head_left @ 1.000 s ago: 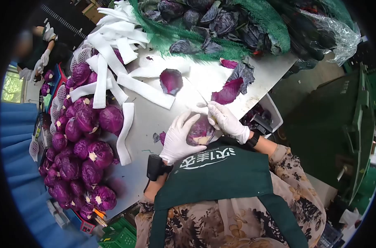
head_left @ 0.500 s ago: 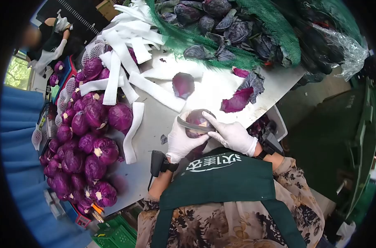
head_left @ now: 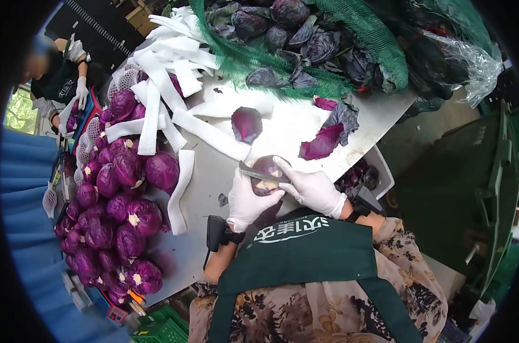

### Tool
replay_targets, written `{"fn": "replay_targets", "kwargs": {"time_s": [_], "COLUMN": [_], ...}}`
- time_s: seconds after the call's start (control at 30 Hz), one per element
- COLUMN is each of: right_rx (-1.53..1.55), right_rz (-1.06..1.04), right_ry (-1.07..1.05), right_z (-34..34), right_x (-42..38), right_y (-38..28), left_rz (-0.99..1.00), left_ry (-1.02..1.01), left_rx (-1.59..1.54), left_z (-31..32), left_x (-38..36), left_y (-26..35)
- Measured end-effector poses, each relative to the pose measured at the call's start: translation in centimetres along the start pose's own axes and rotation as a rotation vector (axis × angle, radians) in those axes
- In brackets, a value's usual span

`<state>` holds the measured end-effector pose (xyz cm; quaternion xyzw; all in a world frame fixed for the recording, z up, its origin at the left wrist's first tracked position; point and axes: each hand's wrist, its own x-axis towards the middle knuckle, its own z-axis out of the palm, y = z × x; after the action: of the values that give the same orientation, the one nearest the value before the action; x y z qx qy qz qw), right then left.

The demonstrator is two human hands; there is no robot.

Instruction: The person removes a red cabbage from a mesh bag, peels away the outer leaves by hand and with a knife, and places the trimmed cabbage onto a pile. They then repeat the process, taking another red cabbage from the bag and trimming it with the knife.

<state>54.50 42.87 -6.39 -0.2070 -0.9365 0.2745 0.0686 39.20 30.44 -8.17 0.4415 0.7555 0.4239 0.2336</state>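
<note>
A red cabbage (head_left: 265, 186) sits in my gloved left hand (head_left: 247, 199), whose fingers cup its left side. Its stem end faces up and shows pale cut patches. My right hand (head_left: 315, 191), also in a white glove, is closed on a knife, and its thumb rests on the cabbage. The dark curved blade (head_left: 260, 173) lies across the cabbage's top, its tip pointing left toward my left fingers. The knife's handle is hidden in my right hand. Just beyond, a loose purple leaf (head_left: 247, 124) lies on the metal table (head_left: 211, 150).
Trimmed red cabbages (head_left: 119, 214) are piled at left beside white foam mesh strips (head_left: 159, 86). Farther back, a green net sack (head_left: 379, 34) holds untrimmed cabbages. Peeled leaves (head_left: 322, 140) lie at right, above a white bin (head_left: 385, 177). A co-worker (head_left: 62, 74) stands at far left.
The pale cut area on the cabbage looks larger, and the blade has shifted slightly on it. The whole view has moved a little. The co-worker's gloved hand has come down near the cabbages.
</note>
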Motion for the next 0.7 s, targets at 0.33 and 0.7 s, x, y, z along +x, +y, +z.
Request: {"fn": "replay_targets", "kwargs": {"time_s": [0.33,0.7], "right_rx": [0.468,0.343], "right_rz": [0.140,0.320], "right_ry": [0.287,0.054], "right_z": [1.7,-1.4], "right_x": [2.5,2.5], "right_y": [4.5,4.4], "left_rz": [-0.059,-0.089], "left_ry": [0.049,-0.015], "left_rx": [0.061,-0.213], "left_z": [0.1,-0.7], "left_x": [-1.3,-2.9], "left_y": [0.4,-2.2]}}
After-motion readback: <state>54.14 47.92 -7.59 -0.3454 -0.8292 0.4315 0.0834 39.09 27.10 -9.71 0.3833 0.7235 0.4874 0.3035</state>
